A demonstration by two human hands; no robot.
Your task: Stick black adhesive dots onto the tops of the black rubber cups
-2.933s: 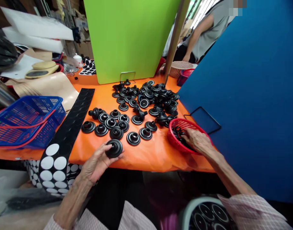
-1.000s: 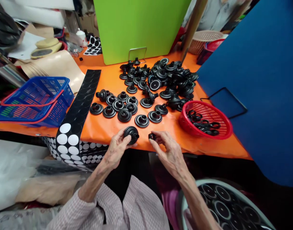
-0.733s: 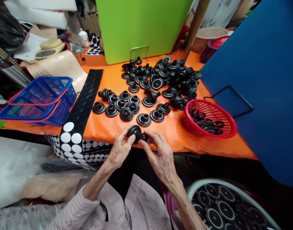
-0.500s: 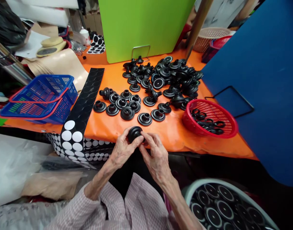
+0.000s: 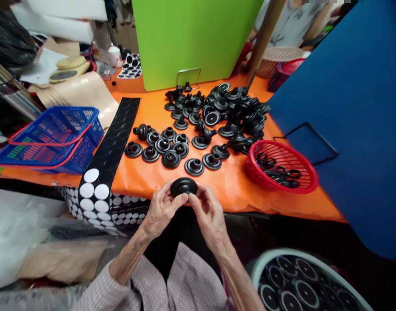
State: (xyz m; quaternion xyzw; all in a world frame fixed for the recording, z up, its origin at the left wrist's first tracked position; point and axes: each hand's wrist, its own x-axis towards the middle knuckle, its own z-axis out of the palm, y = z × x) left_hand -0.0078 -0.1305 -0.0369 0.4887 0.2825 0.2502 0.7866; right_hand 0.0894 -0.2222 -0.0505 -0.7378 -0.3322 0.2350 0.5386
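Note:
Between both hands, just past the near table edge, I see a round black stepped disc [image 5: 183, 186]. My left hand [image 5: 162, 207] grips its left side, thumb at the near face. On the right side my right hand [image 5: 209, 211] pinches the same disc, its thumb beside the other thumb. Several like discs stand knob-up on the orange table [image 5: 152, 179], the closest one [image 5: 194, 166] just beyond the held disc. Farther back lies a heap of black discs [image 5: 240, 108]. A strip of round black stickers [image 5: 115, 134] runs down the table's left part, with white circles at its lower end.
A red basket [image 5: 310, 179] with small black rings sits on the right. The blue basket [image 5: 84, 147] stands left. A green board [image 5: 198, 39] and a blue board [image 5: 347, 99] rise behind and right. Below right is a pale tub [image 5: 259, 263] of discs. A person is partly visible behind.
The held disc has turned so its broad face shows more. Both thumbs now meet at its near side, and my right fingers have moved round to its right edge. The view has shifted slightly.

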